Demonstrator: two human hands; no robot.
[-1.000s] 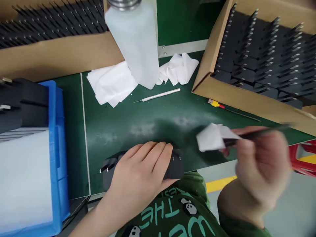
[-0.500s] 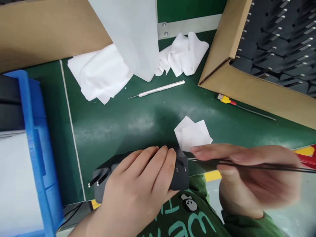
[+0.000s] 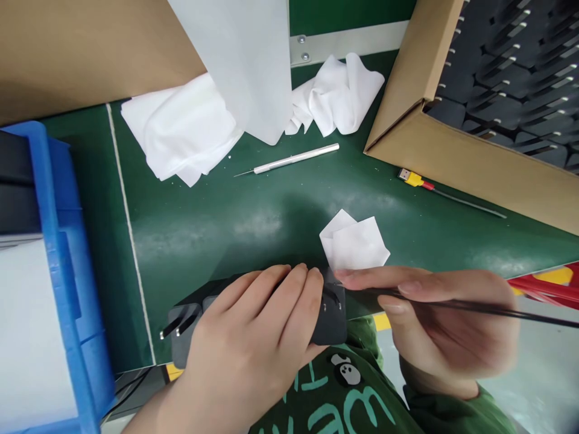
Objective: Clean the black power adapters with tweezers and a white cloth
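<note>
My left hand (image 3: 262,337) is wrapped over a row of black plug adapters at the table's front edge. At the left end, one plug adapter (image 3: 181,349) shows two metal prongs pointing left; another black adapter (image 3: 333,328) sticks out beyond my fingertips. My right hand (image 3: 452,319) pinches a long, thin, dark tweezers-like tool (image 3: 488,308) between thumb and fingers. Its tip is at the right adapter's upper part, near the prongs; whether it touches is unclear. Just behind my right fingertips lies a folded white cloth piece (image 3: 357,241).
A white-handled needle tool (image 3: 296,159) lies mid-table, with white cloths (image 3: 185,129) behind it. To the right, a cardboard box (image 3: 488,147) holds many black adapters (image 3: 506,84). A yellow USB plug (image 3: 411,177) lies beside it. A blue bin (image 3: 67,271) stands left.
My right hand has moved left with the thin tool, bringing its tip to the right adapter. My left hand keeps its hold in nearly the same place.
</note>
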